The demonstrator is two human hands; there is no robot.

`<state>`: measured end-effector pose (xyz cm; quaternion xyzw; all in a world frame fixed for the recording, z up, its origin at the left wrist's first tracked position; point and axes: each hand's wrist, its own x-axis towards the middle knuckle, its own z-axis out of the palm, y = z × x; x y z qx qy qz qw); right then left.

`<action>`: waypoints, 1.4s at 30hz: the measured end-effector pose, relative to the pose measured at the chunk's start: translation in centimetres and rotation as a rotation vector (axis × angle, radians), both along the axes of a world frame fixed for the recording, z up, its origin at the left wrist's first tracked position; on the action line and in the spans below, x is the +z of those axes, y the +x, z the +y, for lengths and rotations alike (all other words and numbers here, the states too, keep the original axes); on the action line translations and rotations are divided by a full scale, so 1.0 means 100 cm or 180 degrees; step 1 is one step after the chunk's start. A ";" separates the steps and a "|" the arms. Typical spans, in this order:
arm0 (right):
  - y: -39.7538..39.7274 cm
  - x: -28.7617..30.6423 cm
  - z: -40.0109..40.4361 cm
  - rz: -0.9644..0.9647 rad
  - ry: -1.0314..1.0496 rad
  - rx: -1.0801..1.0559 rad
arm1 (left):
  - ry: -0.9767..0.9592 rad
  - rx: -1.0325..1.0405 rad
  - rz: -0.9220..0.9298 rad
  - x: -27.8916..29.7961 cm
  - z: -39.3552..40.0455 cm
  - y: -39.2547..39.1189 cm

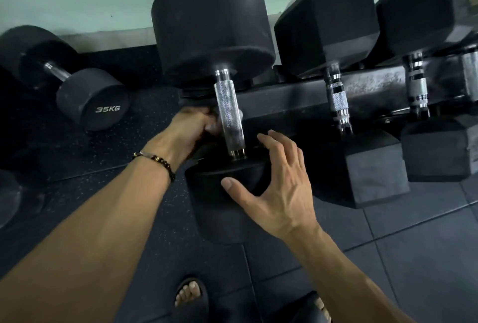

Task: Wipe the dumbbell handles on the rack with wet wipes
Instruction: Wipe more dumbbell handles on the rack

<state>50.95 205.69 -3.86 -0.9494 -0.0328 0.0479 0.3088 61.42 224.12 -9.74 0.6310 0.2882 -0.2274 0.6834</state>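
Observation:
A big round black dumbbell lies across the black rack (pixel 284 98), its knurled steel handle (pixel 229 113) pointing toward me. My left hand (pixel 191 128) reaches in from the left and curls around the handle's lower half. A bit of pale wet wipe (pixel 240 115) shows between its fingers and the steel; most of the wipe is hidden. My right hand (pixel 274 188) hovers with fingers spread over the dumbbell's near head (pixel 219 208), thumb touching its top edge, holding nothing.
Two hex dumbbells (pixel 338 105) (pixel 416 87) sit on the rack to the right. A 35KG round dumbbell (pixel 93 100) lies on the rubber floor at left, by the pale wall. My sandalled feet (pixel 190 296) stand on dark floor tiles below.

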 end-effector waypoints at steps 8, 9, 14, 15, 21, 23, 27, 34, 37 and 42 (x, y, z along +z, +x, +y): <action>0.000 -0.003 -0.002 -0.0116 0.0043 -0.0025 | 0.0474 -0.1862 -0.0059 0.026 0.003 -0.040; 0.000 -0.004 -0.002 -0.0129 0.0054 -0.0023 | 0.0549 -0.1687 -0.0135 0.029 0.001 -0.039; 0.000 -0.005 -0.002 -0.0221 0.0086 -0.0021 | 0.0397 -0.0091 -0.0540 0.032 -0.004 -0.028; 0.000 -0.005 -0.002 -0.0243 0.0081 -0.0022 | 0.0493 -0.0182 -0.0534 0.032 -0.003 -0.029; 0.000 -0.005 -0.001 -0.0276 0.0049 -0.0023 | 0.1341 -0.1606 -0.0421 0.045 -0.005 -0.039; 0.000 -0.005 -0.001 -0.0243 0.0046 -0.0019 | 0.1240 -0.1296 -0.0716 0.049 -0.010 -0.034; 0.000 -0.006 -0.002 -0.0245 0.0027 -0.0005 | 0.1489 -0.0156 -0.1161 0.039 -0.020 -0.035; 0.000 -0.008 -0.002 -0.0341 0.0051 -0.0037 | 0.1680 -0.1451 0.0088 0.053 -0.019 -0.044; 0.000 -0.007 -0.001 -0.0314 0.0058 -0.0052 | 0.1877 -0.1843 0.0268 0.055 -0.016 -0.031; 0.000 -0.008 -0.002 -0.0278 0.0057 -0.0048 | 0.1621 -0.0915 -0.0382 0.044 -0.016 -0.042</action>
